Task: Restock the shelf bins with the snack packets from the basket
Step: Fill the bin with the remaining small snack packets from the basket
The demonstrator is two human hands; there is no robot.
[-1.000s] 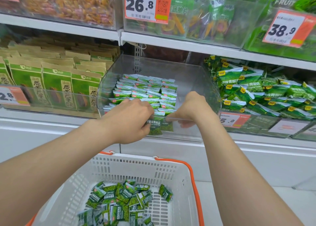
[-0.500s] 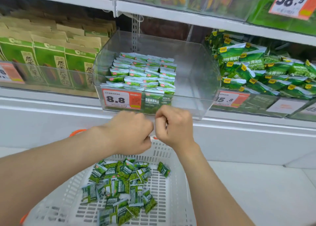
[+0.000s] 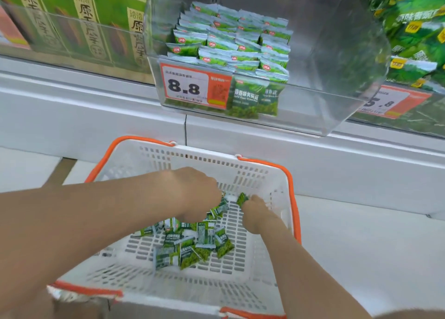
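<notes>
Your right hand (image 3: 257, 213) pinches a packet (image 3: 242, 199) between its fingers. Your left hand (image 3: 197, 195) has its fingers buried in the basket (image 3: 267, 171) pile (image 3: 192, 246) underneath, can't tell if they're gripping.

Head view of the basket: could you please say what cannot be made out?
All in the head view.
Left hand: fingers hidden behind its own back; grip unclear.
Right hand: fingertips hidden likewise; meets a green pea packet, grip unclear.
Basket: near rim cut off by bottom edge.
Price tag at right: first digit hidden by the clear bin's corner.

Bright even store light, glare on clear bin (image 3: 337, 53), blurred, bowed edges
</notes>
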